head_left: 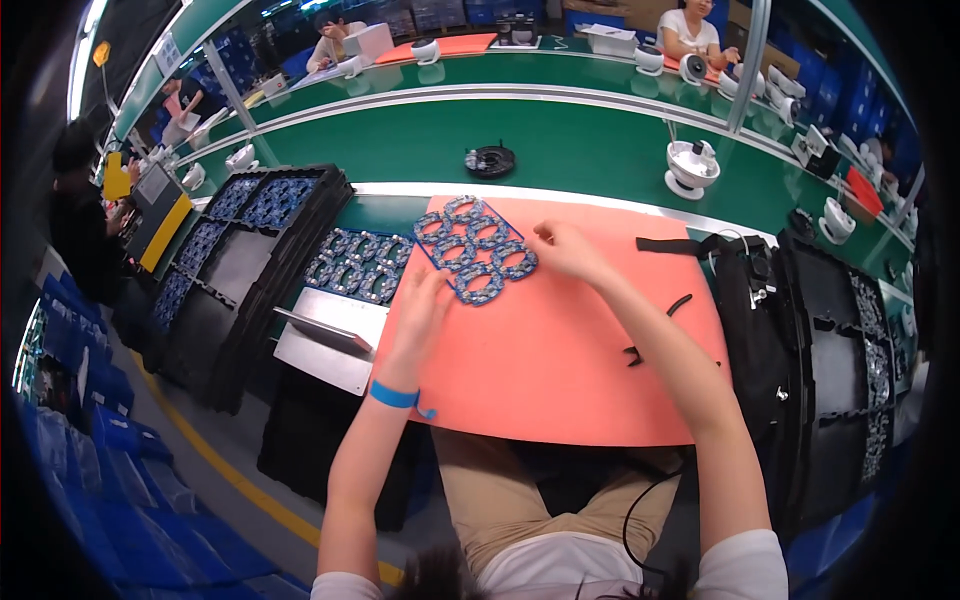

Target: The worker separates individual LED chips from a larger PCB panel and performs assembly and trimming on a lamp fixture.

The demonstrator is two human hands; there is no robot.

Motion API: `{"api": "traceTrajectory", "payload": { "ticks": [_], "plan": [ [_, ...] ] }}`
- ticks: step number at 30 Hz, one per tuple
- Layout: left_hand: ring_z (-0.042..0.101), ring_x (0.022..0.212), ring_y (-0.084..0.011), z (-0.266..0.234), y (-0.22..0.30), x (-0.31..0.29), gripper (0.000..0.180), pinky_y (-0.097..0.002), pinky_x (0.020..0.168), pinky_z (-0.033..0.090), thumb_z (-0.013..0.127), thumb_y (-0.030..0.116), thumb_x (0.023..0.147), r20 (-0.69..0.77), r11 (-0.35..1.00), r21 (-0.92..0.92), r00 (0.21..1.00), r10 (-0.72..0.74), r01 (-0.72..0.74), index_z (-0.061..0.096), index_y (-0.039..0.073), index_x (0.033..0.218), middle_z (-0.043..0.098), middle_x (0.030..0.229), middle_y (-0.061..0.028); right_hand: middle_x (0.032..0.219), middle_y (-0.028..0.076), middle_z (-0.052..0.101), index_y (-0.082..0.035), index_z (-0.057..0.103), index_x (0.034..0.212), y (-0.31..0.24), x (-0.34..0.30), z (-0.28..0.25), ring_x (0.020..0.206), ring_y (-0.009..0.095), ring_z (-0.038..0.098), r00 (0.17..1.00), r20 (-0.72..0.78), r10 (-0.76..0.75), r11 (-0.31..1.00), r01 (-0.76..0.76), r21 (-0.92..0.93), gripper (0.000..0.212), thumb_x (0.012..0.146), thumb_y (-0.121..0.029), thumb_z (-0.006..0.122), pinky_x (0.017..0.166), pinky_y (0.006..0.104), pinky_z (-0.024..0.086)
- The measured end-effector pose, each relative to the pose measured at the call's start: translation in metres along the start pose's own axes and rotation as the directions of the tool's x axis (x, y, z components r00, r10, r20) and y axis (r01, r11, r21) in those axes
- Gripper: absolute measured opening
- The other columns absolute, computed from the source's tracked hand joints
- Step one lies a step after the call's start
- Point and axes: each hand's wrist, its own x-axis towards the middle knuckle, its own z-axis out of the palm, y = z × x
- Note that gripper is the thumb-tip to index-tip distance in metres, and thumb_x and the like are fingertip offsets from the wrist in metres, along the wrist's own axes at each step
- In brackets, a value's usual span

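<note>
A blue-edged panel of ring-shaped circuit boards (462, 250) lies tilted over the far left part of an orange mat (560, 370). My left hand (422, 305) is at the panel's lower left edge, its fingers closed on that edge. Just off the panel's right side, my right hand (568, 252) has its fingers curled together; whether anything small is between them is hidden. A blue wrist strap (394, 395) circles my left wrist. Beneath my right forearm lies a dark-handled hand tool (679, 305), partly covered by the arm.
Left of the mat are a second circuit board panel (355, 266) and a metal plate with an upright bar (328, 345). Black trays (240, 265) of boards flank the left; more trays (838, 370) and a black bag (748, 330) flank the right. A white device (690, 170) stands beyond.
</note>
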Motion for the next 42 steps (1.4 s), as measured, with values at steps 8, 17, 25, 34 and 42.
{"api": "traceTrajectory", "payload": {
  "ticks": [8,17,25,34,42],
  "plan": [
    [0.062,0.096,-0.0172,-0.018,-0.027,0.002,0.026,-0.0292,0.083,0.049,0.053,0.007,0.095,0.074,0.993,0.079,0.994,0.085,-0.091,0.055,-0.006,0.117,0.064,0.108,-0.0106,0.086,0.013,0.071,0.005,0.070,0.096,-0.005,0.011,0.018,0.076,0.016,0.067,0.944,0.087,0.317,0.855,-0.324,0.405,0.027,0.088,-0.019,0.061,0.066,0.0298,0.052],
    [0.060,0.102,-0.0226,-0.011,-0.034,-0.023,0.040,-0.0331,0.088,0.049,0.058,0.002,0.087,0.135,0.824,0.460,0.944,0.302,-0.329,0.051,-0.003,0.126,0.059,0.114,-0.0150,0.081,0.006,0.065,0.000,0.062,0.104,-0.022,0.025,0.002,0.054,0.010,0.059,0.950,0.098,0.298,0.707,-0.288,0.646,0.018,0.094,-0.013,0.054,0.047,0.0228,0.045],
    [0.056,0.104,-0.0323,-0.008,-0.035,-0.045,0.023,-0.0402,0.092,0.045,0.062,0.007,0.082,0.416,0.237,0.799,0.793,0.446,-0.553,0.063,0.003,0.105,0.059,0.106,-0.0148,0.080,0.005,0.067,-0.002,0.067,0.101,-0.008,0.107,0.034,0.054,0.014,0.061,0.946,0.032,0.322,0.911,-0.319,0.260,0.020,0.088,-0.014,0.058,0.048,0.0290,0.046],
    [0.057,0.102,-0.0291,-0.011,-0.035,-0.045,0.011,-0.0388,0.089,0.047,0.063,0.008,0.082,0.379,0.369,0.755,0.820,0.429,-0.542,0.066,0.004,0.092,0.061,0.100,-0.0108,0.075,0.005,0.067,-0.005,0.072,0.099,-0.029,0.165,0.092,0.054,0.011,0.060,0.977,0.139,0.164,0.915,-0.204,0.348,0.020,0.089,-0.016,0.059,0.050,0.0259,0.045],
    [0.056,0.103,-0.0288,-0.008,-0.030,-0.044,0.011,-0.0403,0.090,0.044,0.063,0.009,0.082,0.398,0.378,0.740,0.815,0.422,-0.557,0.064,0.004,0.092,0.059,0.100,-0.0104,0.092,0.012,0.066,-0.011,0.072,0.086,-0.055,0.177,0.149,0.092,0.032,0.062,0.917,-0.086,-0.388,0.838,0.313,-0.448,0.018,0.080,-0.014,0.056,0.078,0.0472,0.052]
  ]
}}
